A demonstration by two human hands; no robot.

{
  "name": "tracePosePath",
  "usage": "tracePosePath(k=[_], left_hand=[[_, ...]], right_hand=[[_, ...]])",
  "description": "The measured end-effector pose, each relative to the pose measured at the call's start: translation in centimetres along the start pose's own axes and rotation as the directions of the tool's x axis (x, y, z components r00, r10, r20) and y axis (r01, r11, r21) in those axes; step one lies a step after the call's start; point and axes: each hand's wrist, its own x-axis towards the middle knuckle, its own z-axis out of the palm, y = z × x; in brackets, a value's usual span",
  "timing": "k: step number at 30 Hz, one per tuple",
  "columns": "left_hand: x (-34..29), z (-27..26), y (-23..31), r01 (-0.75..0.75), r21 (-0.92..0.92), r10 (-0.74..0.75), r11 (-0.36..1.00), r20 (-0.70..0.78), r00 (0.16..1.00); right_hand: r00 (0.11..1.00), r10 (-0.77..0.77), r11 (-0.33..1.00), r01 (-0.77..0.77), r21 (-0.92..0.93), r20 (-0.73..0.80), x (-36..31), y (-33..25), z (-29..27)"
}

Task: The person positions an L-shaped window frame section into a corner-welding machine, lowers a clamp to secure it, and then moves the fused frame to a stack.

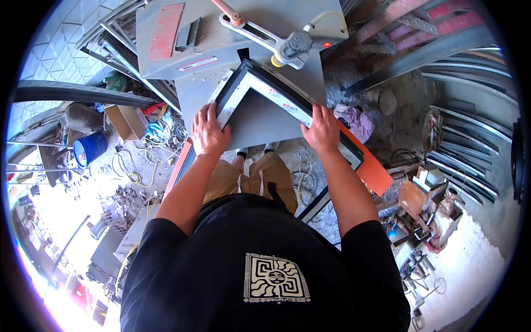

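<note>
A black metal frame (pixel 276 80) with white printed film along its inner side lies on the grey machine (pixel 251 119), its corner pointing away from me. My left hand (pixel 210 133) is closed round the left leg of the frame, fingers over the top and thumb on the inner side. The right leg is gripped the same way by my right hand (pixel 322 130). Just beyond the corner, a pale clamp arm (pixel 254 34) carries a grey cylinder (pixel 297 44) and a yellow-tipped pad (pixel 276 61), which hangs close to the frame's right leg.
Orange support arms (pixel 371 169) reach out on both sides of the machine. A red plate (pixel 166 31) and a short dark metal profile (pixel 189 34) lie on its top. Long profiles (pixel 464 177) are stacked at right. A blue bucket (pixel 89 149) and cardboard box (pixel 126 122) stand at left.
</note>
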Motion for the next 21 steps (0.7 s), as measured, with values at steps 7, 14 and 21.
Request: tracePosePath(k=[7,14,21], left_hand=[[0.11,0.33,0.44,0.033,0.028,-0.033,0.999,-0.013,0.999],[0.10,0.50,0.34,0.021,0.037,-0.020,0.999,-0.044,0.999],[-0.15,0.32,0.47,0.012,0.028,-0.011,1.000,-0.041,0.999]], right_hand=[[0.999,-0.001,1.000,0.001,-0.009,0.043,0.03,0.66,0.39],[1.000,0.008,1.000,-0.009,0.014,0.029,-0.05,0.32,0.31],[0.999,-0.017,1.000,0.017,0.008,-0.036,-0.05,0.32,0.30]])
